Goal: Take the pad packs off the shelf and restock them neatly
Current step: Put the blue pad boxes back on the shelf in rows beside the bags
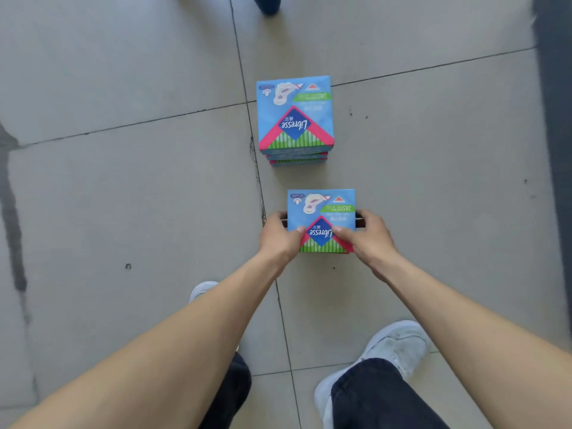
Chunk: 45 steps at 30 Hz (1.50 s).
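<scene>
Dark trousers (371, 397) and pale shoes (399, 345) stood on a tiled floor (123, 181). Beyond them, the left hand (280, 235) and right hand (368, 236) gripped a blue pad pack (322, 212) by its sides, thumbs pressed on top, the other fingers curled round its edges and mostly hidden. Further off, a stack of packs (295, 116) sat on the floor. This was probably the unloading step; the next move called for setting this pack down squarely. No shelf was clearly visible, and whether the held pack touched the floor was unclear.

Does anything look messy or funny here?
A little. The far stack of pad packs stands on the floor, and its lower packs are not quite lined up. The left hand and right hand grip the near pack.
</scene>
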{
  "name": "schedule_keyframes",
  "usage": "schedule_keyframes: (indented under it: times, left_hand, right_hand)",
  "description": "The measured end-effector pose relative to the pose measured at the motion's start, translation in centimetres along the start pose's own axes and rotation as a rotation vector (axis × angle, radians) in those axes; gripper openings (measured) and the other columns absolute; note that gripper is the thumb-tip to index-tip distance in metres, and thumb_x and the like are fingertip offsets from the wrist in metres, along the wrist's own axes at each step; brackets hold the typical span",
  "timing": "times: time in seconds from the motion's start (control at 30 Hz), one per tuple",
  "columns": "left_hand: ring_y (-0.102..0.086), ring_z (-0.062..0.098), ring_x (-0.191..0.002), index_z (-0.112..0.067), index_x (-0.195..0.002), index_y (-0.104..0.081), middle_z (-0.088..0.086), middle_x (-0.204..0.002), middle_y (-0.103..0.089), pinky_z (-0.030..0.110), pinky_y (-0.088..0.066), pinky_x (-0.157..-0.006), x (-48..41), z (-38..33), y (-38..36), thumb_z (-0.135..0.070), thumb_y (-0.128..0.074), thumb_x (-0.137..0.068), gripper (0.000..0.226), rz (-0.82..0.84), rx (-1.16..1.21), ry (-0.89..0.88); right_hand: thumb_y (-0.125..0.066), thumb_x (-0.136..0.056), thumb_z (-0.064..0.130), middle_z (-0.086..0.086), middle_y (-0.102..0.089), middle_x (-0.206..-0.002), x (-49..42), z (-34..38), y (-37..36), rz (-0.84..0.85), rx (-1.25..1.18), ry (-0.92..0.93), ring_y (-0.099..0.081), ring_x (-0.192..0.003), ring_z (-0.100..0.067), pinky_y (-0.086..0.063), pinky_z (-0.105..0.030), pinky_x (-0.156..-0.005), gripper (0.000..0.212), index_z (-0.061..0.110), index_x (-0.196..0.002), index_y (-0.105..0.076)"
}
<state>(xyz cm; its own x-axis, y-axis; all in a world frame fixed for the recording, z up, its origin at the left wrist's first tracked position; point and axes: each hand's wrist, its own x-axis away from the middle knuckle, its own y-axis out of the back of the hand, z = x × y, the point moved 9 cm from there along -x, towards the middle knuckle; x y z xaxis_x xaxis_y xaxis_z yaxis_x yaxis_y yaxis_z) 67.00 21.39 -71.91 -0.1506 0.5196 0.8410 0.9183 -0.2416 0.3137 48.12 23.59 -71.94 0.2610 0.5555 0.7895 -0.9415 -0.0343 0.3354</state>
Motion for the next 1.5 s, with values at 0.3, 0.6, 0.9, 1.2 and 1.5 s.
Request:
schedule_keyframes:
  times: [0.3, 0.6, 0.9, 1.2, 1.5]
  left_hand:
    - [-0.059, 0.018, -0.104, -0.010, -0.124, -0.050, 0.005, -0.119, -0.060, 0.038, -0.052, -0.091, 13.1, -16.4, -2.1, -0.016, -0.061, -0.091, 0.036, 0.082, -0.174, -0.317]
    - [-0.063, 0.020, -0.102, -0.015, -0.121, -0.051, 0.003, -0.115, -0.064, 0.038, -0.054, -0.088, 31.8, -34.1, -8.8, -0.012, -0.061, -0.090, 0.033, 0.280, -0.270, -0.657]
    - [-0.059, 0.016, -0.105, -0.020, -0.115, -0.049, -0.004, -0.116, -0.059, 0.037, -0.052, -0.086, 50.3, -38.7, -20.7, -0.009, -0.057, -0.089, 0.029, 0.478, -0.357, -0.916]
    - [-0.053, 0.019, -0.110, -0.016, -0.121, -0.043, -0.003, -0.123, -0.048, 0.035, -0.046, -0.090, 62.7, -34.5, -35.4, -0.007, -0.050, -0.090, 0.033, 0.656, -0.546, -1.082]
    - [-0.052, 0.023, -0.111, -0.012, -0.121, -0.041, 0.004, -0.123, -0.050, 0.033, -0.045, -0.082, 63.6, -33.2, -47.1, -0.003, -0.045, -0.090, 0.032, 0.660, -0.705, -1.125]
  right_hand:
    - [-0.076, -0.079, 0.017, -0.004, -0.069, -0.107, 11.5, 9.1, 14.4, -0.275, -0.157, 0.103, -0.068, -0.090, -0.019, -0.057, -0.041, -0.083, 0.040, 0.012, -0.116, -0.060]
    - [-0.077, -0.079, 0.020, 0.002, -0.068, -0.102, 27.0, 16.5, 33.7, -0.620, -0.329, 0.227, -0.063, -0.089, -0.011, -0.044, -0.005, -0.057, 0.037, 0.014, -0.111, -0.060]
    - [-0.078, -0.077, 0.018, 0.008, -0.071, -0.097, 42.5, 11.4, 48.6, -0.938, -0.433, 0.248, -0.066, -0.090, -0.006, -0.057, -0.031, -0.080, 0.038, 0.018, -0.110, -0.060]
    - [-0.087, -0.066, 0.015, 0.011, -0.066, -0.091, 51.3, -0.9, 57.9, -1.200, -0.532, 0.150, -0.061, -0.080, 0.014, -0.045, -0.003, -0.060, 0.046, 0.013, -0.100, -0.056]
    - [-0.086, -0.064, 0.003, 0.001, -0.065, -0.107, 47.9, -8.2, 64.0, -1.433, -0.624, 0.077, -0.062, -0.096, -0.012, -0.050, -0.022, -0.076, 0.064, 0.014, -0.117, -0.052]
